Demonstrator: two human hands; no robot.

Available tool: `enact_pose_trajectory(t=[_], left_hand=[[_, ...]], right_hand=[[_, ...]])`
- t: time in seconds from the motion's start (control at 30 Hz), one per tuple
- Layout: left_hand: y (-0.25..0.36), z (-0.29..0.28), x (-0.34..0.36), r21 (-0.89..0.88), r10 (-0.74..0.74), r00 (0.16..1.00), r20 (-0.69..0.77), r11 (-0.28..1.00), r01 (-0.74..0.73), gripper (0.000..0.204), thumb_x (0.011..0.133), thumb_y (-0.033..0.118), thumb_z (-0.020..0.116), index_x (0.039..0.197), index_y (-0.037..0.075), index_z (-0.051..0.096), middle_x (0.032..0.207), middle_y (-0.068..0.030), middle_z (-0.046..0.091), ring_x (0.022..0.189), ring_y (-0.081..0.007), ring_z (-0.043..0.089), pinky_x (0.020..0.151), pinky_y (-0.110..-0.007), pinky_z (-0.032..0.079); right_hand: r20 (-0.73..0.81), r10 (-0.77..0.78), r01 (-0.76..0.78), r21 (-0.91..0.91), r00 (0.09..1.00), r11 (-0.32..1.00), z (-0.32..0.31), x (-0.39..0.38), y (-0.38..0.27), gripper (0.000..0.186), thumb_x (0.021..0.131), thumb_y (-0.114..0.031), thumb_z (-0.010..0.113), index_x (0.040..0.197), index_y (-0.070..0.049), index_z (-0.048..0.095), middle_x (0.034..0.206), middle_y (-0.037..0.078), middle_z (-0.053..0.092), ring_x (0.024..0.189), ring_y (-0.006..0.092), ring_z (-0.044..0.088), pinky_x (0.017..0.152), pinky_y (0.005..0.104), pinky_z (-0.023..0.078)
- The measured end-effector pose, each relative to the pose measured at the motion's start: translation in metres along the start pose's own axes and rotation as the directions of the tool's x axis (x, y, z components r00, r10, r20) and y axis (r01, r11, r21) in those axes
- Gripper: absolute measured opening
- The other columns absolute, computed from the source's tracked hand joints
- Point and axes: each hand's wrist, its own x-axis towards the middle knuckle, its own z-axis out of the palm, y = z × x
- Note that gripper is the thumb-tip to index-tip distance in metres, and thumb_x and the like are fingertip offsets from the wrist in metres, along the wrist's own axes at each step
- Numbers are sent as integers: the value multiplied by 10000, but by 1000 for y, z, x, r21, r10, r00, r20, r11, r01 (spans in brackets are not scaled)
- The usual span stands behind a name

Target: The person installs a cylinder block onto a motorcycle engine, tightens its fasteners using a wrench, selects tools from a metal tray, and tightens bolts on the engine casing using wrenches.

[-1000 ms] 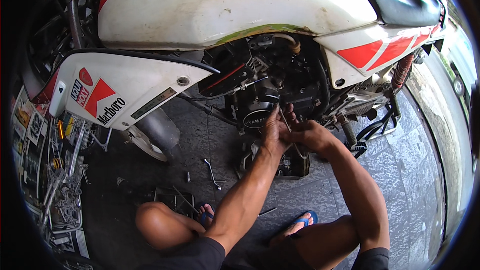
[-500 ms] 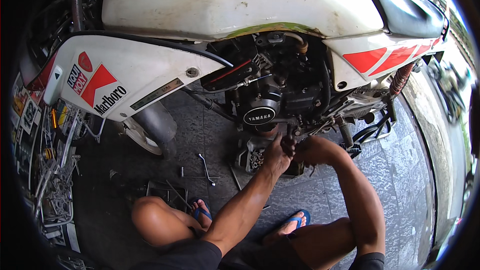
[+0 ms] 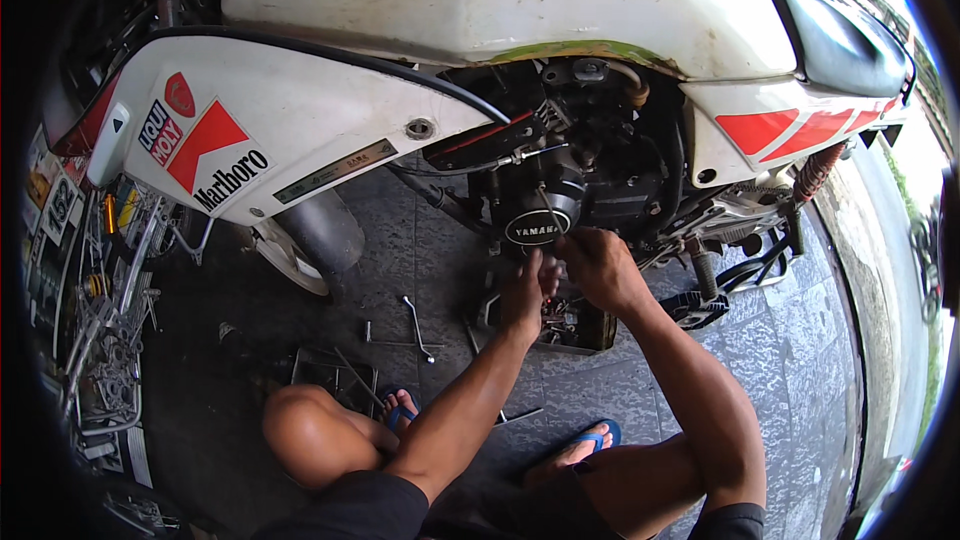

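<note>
My right hand [image 3: 600, 265] is closed at the lower front of the motorcycle engine [image 3: 610, 160]. A slim metal rod-like tool [image 3: 547, 202] runs up from its fingers across the round black engine cover [image 3: 530, 228]; the tool's other end is hidden in the grip. Just left of it and slightly lower, my left hand [image 3: 528, 292] is raised, its fingers blurred, so I cannot make out whether they hold anything. Beneath both hands, a tray [image 3: 590, 344] with small parts sits on the floor, partly covered by my left hand.
On the dark tiled floor lie a combination wrench [image 3: 417, 330], long-handled tools [image 3: 395, 344] and a dark box [image 3: 300, 368]. The white fairing [image 3: 240, 150] overhangs at left, near the front wheel [image 3: 290, 260]. A footpeg [image 3: 707, 275] juts out at right. Metal parts [image 3: 95, 370] crowd the left side.
My right hand has moved up and left onto the engine cover, where the metal rod now shows. My left hand has shifted left, away from it. The whole view has shifted slightly.
</note>
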Motion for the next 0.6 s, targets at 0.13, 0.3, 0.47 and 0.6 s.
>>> enact_pose_trajectory(t=[0.13,0.3,0.47,0.6], left_hand=[[59,21,0,-49,104,988,111,994,-99,237,961,319,572,1043,106,637,866,-14,657,721,-110,598,665,-286,474],[84,30,7,-54,-72,981,183,995,83,210,923,307,630,1023,122,633,900,-16,655,839,-137,626,768,-320,476],[90,31,21,-162,-278,931,235,933,320,220,914,266,640,1051,98,601,959,-42,638,883,-151,619,721,-296,492],[98,31,14,45,-130,980,148,991,125,194,912,250,637,963,63,633,842,-57,653,784,-160,648,698,-290,500]], right_hand=[[-66,1,-1,5,998,1000,10,2,-9,319,926,-262,542,899,26,677,675,153,639,631,203,643,609,356,485],[50,233,-219,575,971,789,15,4,-33,319,934,-264,555,909,27,685,693,179,650,641,243,661,617,360,493],[-212,237,-237,24,948,971,21,15,-58,392,956,-275,537,856,75,680,774,211,692,699,237,682,647,370,515],[160,304,-344,473,939,811,11,3,-46,379,945,-336,535,973,3,702,843,74,700,695,173,625,615,318,478]])
